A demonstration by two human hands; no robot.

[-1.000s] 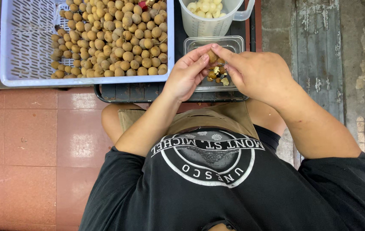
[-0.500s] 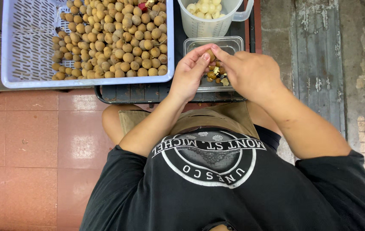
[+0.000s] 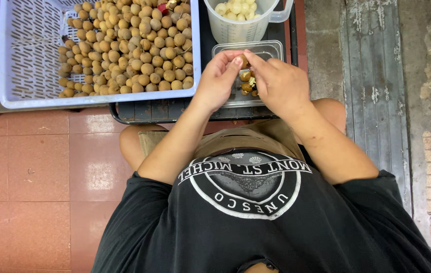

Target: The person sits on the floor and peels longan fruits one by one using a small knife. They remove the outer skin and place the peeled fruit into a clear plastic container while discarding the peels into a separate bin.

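Note:
My left hand (image 3: 219,81) and my right hand (image 3: 276,83) meet over a clear plastic tray (image 3: 271,49). Together they pinch one small brown longan fruit (image 3: 244,61) between thumbs and fingertips. Brown shells and dark seeds (image 3: 247,86) lie in the tray under the hands. Left of my hands, a pale blue slotted basket (image 3: 28,55) holds several brown longans (image 3: 129,45). Behind the tray stands a clear measuring jug (image 3: 245,28) with peeled white fruit (image 3: 235,7) inside.
Basket, tray and jug rest on a dark slatted crate (image 3: 175,108) in front of my knees. Red floor tiles (image 3: 33,172) spread to the left. A grey concrete strip (image 3: 372,65) runs along the right.
Both hands have kept working the same fruit over the tray, shifting slightly; the view has drifted a little.

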